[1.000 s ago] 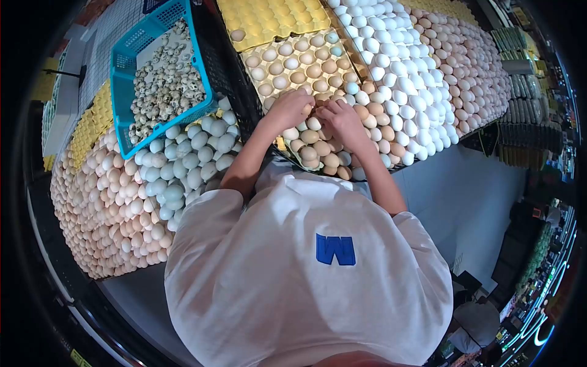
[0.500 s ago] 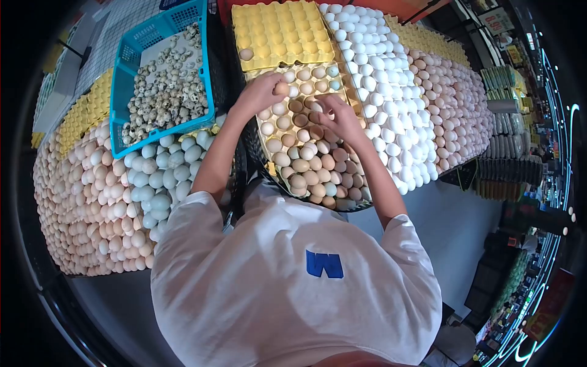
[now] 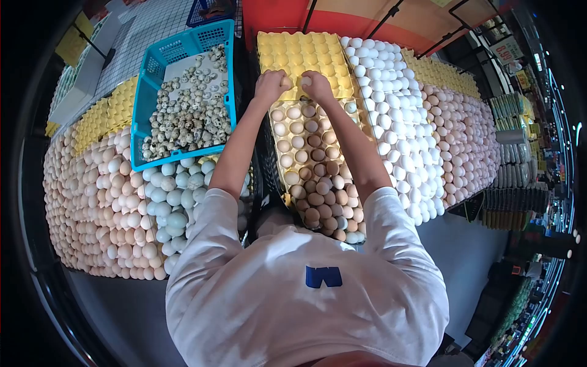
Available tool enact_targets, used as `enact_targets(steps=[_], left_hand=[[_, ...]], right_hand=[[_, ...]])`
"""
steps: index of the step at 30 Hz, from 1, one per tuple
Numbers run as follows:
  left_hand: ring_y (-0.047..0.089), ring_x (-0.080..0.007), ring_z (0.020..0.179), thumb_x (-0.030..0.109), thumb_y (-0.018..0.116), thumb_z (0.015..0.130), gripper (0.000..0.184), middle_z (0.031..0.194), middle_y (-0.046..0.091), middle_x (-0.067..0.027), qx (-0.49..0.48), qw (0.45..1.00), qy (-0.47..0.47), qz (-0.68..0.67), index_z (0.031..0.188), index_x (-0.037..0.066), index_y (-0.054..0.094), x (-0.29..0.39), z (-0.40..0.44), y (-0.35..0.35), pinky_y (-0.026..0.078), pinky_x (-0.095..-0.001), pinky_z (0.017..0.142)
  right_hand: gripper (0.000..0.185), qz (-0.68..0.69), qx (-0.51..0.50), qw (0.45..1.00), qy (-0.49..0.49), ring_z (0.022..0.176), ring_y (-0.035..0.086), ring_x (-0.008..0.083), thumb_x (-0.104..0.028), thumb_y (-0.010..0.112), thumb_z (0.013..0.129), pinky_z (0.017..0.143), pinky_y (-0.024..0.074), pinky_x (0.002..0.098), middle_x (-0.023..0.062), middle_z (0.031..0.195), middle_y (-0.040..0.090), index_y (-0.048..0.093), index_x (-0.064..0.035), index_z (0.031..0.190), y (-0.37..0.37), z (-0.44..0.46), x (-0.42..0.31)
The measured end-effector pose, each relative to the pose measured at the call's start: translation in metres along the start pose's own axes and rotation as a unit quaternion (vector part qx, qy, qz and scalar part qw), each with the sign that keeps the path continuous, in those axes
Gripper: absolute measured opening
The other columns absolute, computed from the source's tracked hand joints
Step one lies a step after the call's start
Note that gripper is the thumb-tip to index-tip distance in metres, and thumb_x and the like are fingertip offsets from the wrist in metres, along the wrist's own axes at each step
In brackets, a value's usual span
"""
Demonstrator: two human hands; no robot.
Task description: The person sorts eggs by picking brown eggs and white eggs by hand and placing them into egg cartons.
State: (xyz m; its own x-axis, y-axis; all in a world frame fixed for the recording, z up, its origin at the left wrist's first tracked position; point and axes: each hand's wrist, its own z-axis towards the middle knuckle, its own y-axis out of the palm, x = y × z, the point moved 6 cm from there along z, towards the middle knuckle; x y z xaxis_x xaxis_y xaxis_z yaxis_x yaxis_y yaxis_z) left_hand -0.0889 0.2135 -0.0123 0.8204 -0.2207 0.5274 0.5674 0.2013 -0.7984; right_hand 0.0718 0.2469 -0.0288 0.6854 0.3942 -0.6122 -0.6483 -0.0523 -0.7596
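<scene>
Both my hands are over the front of the yellow egg tray (image 3: 304, 54), arms stretched forward. My left hand (image 3: 269, 87) curls around a light brown egg (image 3: 286, 82). My right hand (image 3: 318, 88) closes on a pale egg (image 3: 306, 81), level with the other one. Directly below the hands is a second egg tray, filled with brown and cream eggs (image 3: 295, 127). Toward my body, a loose pile of brown eggs (image 3: 326, 199) covers that tray's near end. The cups beneath my hands are hidden.
A blue basket (image 3: 139, 122) of quail eggs stands at left, above bluish eggs (image 3: 174, 199) and pinkish-brown eggs (image 3: 98, 208). White eggs (image 3: 394, 122) are stacked at right, with pinkish eggs (image 3: 455, 134) beyond. A red panel (image 3: 275, 15) borders the back.
Both hands have moved forward from the lower, filled tray to the yellow tray, each carrying an egg, and have come closer together. The view has shifted, showing more of the back panel.
</scene>
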Motion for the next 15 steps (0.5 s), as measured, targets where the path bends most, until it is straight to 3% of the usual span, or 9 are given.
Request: enact_targets(steps=[3, 8, 11, 13, 14, 15], left_hand=[[0.062, -0.0300, 0.090, 0.021, 0.074, 0.071, 0.030, 0.087, 0.067, -0.0122, 0.003, 1.000, -0.005, 0.007, 0.096, 0.006, 0.067, 0.003, -0.004, -0.001, 0.049, -0.0404, 0.081], [0.061, -0.0270, 0.094, 0.021, 0.073, 0.072, 0.023, 0.093, 0.067, -0.0089, -0.003, 0.997, 0.025, 0.073, 0.092, 0.009, 0.070, 0.003, -0.001, 0.011, 0.048, -0.0376, 0.085], [0.061, -0.0266, 0.094, 0.022, 0.072, 0.074, 0.021, 0.095, 0.066, -0.0080, 0.016, 0.997, 0.025, 0.069, 0.090, 0.009, 0.071, 0.003, -0.003, 0.008, 0.048, -0.0373, 0.085], [0.061, -0.0266, 0.094, 0.023, 0.071, 0.074, 0.021, 0.095, 0.066, -0.0078, 0.017, 0.997, 0.028, 0.073, 0.090, 0.009, 0.071, 0.001, -0.001, 0.008, 0.048, -0.0374, 0.085], [0.061, -0.0265, 0.094, 0.023, 0.071, 0.074, 0.022, 0.095, 0.066, -0.0076, 0.021, 0.996, 0.030, 0.079, 0.091, 0.009, 0.071, 0.000, -0.003, 0.010, 0.048, -0.0376, 0.084], [0.061, -0.0266, 0.094, 0.023, 0.071, 0.075, 0.022, 0.095, 0.066, -0.0073, 0.006, 0.996, 0.021, 0.083, 0.092, 0.010, 0.071, 0.004, -0.004, 0.005, 0.049, -0.0376, 0.084]], right_hand=[[0.035, -0.076, 0.000, 0.996, -0.045, 0.093, 0.060, 0.0344, -0.011, 0.068, 0.070, 0.084, 0.0482, 0.0411, 0.0163, 0.101, 0.063, 0.067, -0.0077, 0.104, 0.008, 0.003, -0.005], [0.032, -0.043, -0.010, 0.997, -0.061, 0.095, 0.059, 0.0340, -0.007, 0.067, 0.070, 0.085, 0.0476, 0.0408, 0.0158, 0.101, 0.062, 0.067, -0.0063, 0.102, 0.003, -0.006, -0.006], [0.027, 0.020, 0.047, 0.998, -0.036, 0.091, 0.062, 0.0300, -0.007, 0.065, 0.074, 0.082, 0.0495, 0.0385, 0.0152, 0.103, 0.062, 0.068, -0.0051, 0.101, -0.016, -0.018, -0.005], [0.023, 0.121, 0.066, 0.989, 0.046, 0.082, 0.064, 0.0253, -0.010, 0.063, 0.080, 0.076, 0.0515, 0.0355, 0.0143, 0.099, 0.064, 0.068, -0.0040, 0.101, -0.034, -0.038, 0.009], [0.022, 0.128, 0.059, 0.986, 0.084, 0.076, 0.065, 0.0212, -0.011, 0.061, 0.083, 0.071, 0.0524, 0.0330, 0.0137, 0.094, 0.066, 0.068, -0.0039, 0.102, -0.043, -0.052, 0.015], [0.022, 0.138, 0.070, 0.986, 0.065, 0.075, 0.065, 0.0201, -0.012, 0.061, 0.084, 0.070, 0.0525, 0.0322, 0.0131, 0.087, 0.068, 0.067, -0.0038, 0.103, -0.051, -0.067, 0.024]])
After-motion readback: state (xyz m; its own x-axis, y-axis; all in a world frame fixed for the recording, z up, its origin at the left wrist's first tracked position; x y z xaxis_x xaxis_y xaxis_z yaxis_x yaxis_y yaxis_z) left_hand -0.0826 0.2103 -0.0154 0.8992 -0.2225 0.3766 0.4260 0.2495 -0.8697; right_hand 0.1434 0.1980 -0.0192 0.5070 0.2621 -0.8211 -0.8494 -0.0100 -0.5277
